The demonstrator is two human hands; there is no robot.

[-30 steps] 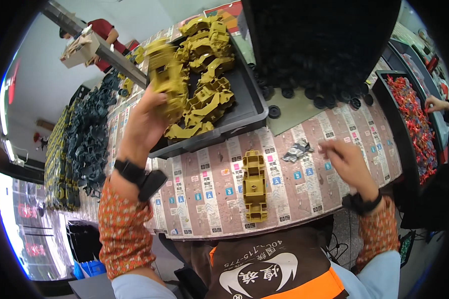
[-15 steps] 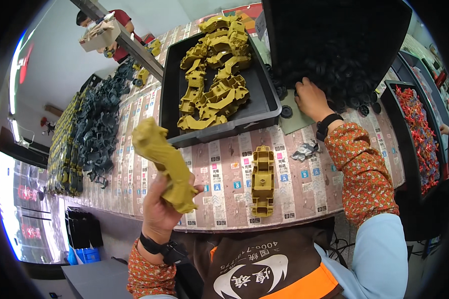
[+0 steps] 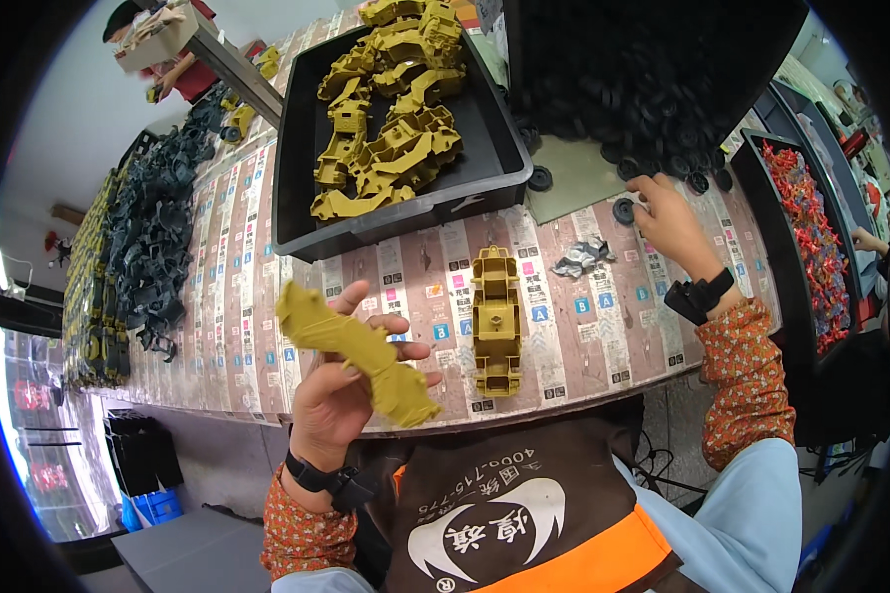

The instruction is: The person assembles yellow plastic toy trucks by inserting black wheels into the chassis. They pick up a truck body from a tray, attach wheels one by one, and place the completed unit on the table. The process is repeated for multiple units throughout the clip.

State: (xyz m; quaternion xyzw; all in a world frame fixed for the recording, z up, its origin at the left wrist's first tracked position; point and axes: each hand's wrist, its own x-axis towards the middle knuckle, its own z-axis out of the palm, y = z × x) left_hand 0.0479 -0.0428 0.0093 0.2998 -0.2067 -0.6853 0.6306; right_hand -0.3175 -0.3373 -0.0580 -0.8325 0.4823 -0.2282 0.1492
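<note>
My left hand [image 3: 331, 403] holds a mustard-yellow plastic toy vehicle body [image 3: 358, 348], tilted above the table's near edge, with several fingers spread behind it. At the near side of the wheel pile, my right hand [image 3: 670, 219] has thumb and forefinger pinched at a small black toy wheel [image 3: 623, 211]. A second yellow vehicle body [image 3: 496, 321] lies on the table between my hands, its hollow side up. Loose black wheels [image 3: 677, 148] spill out of a large dark box, some onto a flat greenish sheet [image 3: 574, 178].
A black tray [image 3: 405, 223] of yellow vehicle bodies stands behind the table's middle. Crumpled silvery scrap [image 3: 583, 257] lies nearby. Dark grey parts [image 3: 153, 232] are heaped at left. A bin of red and purple pieces [image 3: 811, 247] stands right. Another person [image 3: 183, 74] is at far left.
My right hand has drawn back from the wheel pile toward me, with a wheel at its fingertips. My left hand has shifted right, its fingers opening wider behind the vehicle body. The view has shifted.
</note>
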